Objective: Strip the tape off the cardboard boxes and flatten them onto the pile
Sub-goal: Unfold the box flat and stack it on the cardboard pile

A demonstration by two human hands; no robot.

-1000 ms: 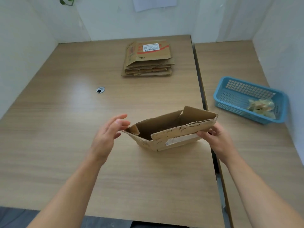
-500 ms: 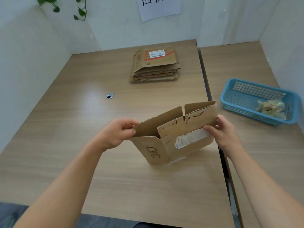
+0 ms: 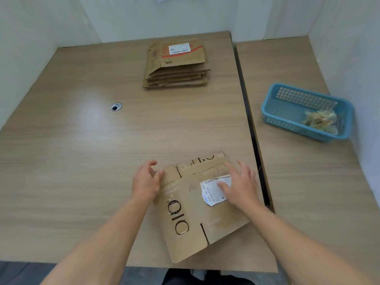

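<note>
A brown cardboard box (image 3: 191,212) lies flattened on the near part of the wooden table, with a white shipping label on its top face. My left hand (image 3: 146,182) rests at the box's far left corner, thumb on the flap and fingers loosely curved over the edge. With spread, straight fingers my right hand (image 3: 238,185) presses down on the label. A pile of flattened boxes (image 3: 176,64) sits at the far middle of the table.
A blue plastic basket (image 3: 304,112) holding crumpled tape stands on the adjoining table at the right. A dark gap (image 3: 253,128) runs between the two tables. A round cable hole (image 3: 116,107) sits left of centre. White walls enclose the tables.
The box was held up open between both hands; now it lies collapsed flat on the table. My right hand has moved from its edge onto the top face.
</note>
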